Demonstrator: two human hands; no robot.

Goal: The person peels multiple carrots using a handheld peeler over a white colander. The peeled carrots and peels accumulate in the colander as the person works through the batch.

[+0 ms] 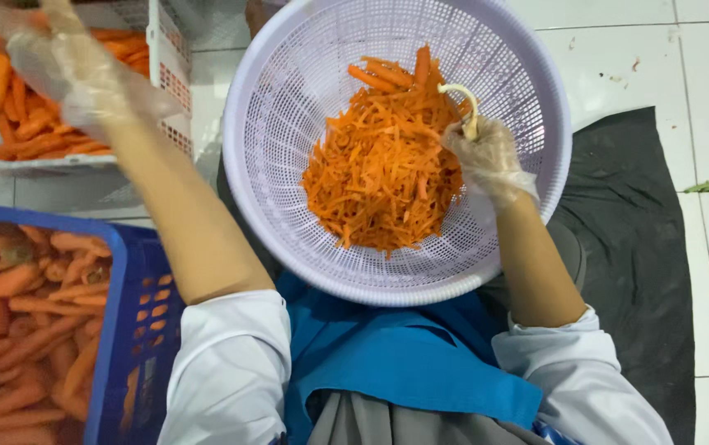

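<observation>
Left hand (74,70) open, reaching carrots (33,124) at 10 o'clock – right hand (486,156) grips peeler (467,107) over peels (383,177) – nearer.

Blue crate (124,330) of unpeeled carrots (16,330) — black mat (634,247) on white tiled floor (700,66).

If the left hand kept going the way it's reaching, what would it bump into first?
Most likely the peeled carrots in the white crate. The gloved left hand already hovers over them, though its height above them is unclear.
</observation>
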